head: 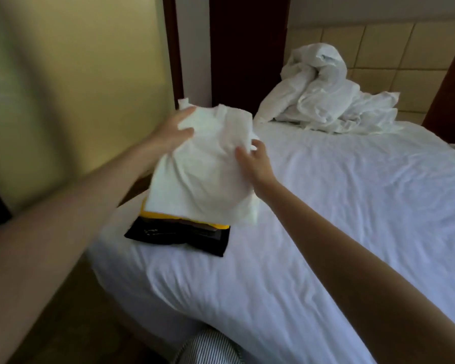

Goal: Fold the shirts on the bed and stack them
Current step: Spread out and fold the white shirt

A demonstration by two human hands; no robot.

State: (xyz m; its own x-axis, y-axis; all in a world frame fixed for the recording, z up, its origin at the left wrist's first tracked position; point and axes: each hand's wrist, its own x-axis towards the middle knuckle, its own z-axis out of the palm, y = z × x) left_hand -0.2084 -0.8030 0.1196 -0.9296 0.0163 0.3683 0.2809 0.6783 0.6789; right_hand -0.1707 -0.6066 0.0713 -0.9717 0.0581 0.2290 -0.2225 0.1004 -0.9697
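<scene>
Blurred white shirt [202, 174], stack [179, 233] beneath mostly covered, left hand [168, 132] fingers partly behind it, bed [352, 206] cut by right edge.

Matt creased cloth shirt [202, 164], wrinkled cotton sheet [339, 206]

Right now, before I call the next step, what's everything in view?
white shirt: one, white, folded, held over the stack
yellow shirt: one, yellow, in the stack
black shirt: one, black, lowest visible in the stack
bed: one, white sheet, centre and right
bedding heap: one, white, crumpled by the headboard
headboard: one, tan panels, far right
striped fabric: one, dark-and-white, bottom edge
hands: left hand and right hand, both gripping the white shirt
</scene>
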